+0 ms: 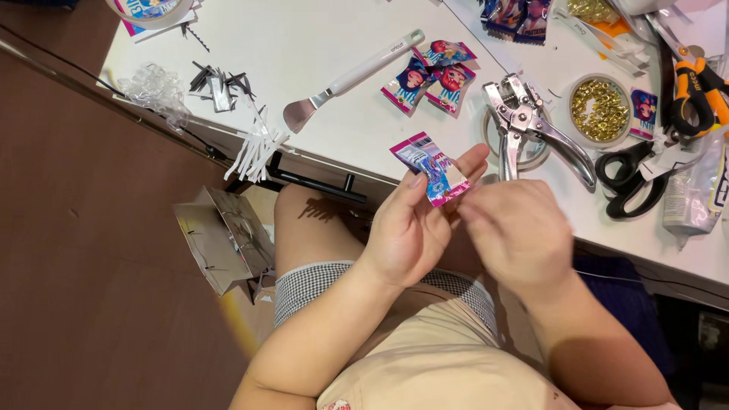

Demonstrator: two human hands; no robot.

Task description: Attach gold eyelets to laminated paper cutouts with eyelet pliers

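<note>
Both hands meet over the lap, just below the table (319,45) edge. Left hand (410,228) pinches a small pink-and-blue packet (431,168) between thumb and fingers; right hand (520,231), blurred, touches the packet's lower corner, its grip unclear. Just above the packet on the table lie a punch (524,121) and three similar packets (434,76).

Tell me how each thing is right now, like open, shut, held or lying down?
Left hand: fingers pinching the tiny packet.
Right hand: blurred, fingers at the packet's edge.
Tiny packet: held up, sealed.
Hole punch pliers: lying flat, unheld.
Black scissors: lying, blades hidden.
Round tin: open, holding gold eyelets.
White spatula: lying flat.
</note>
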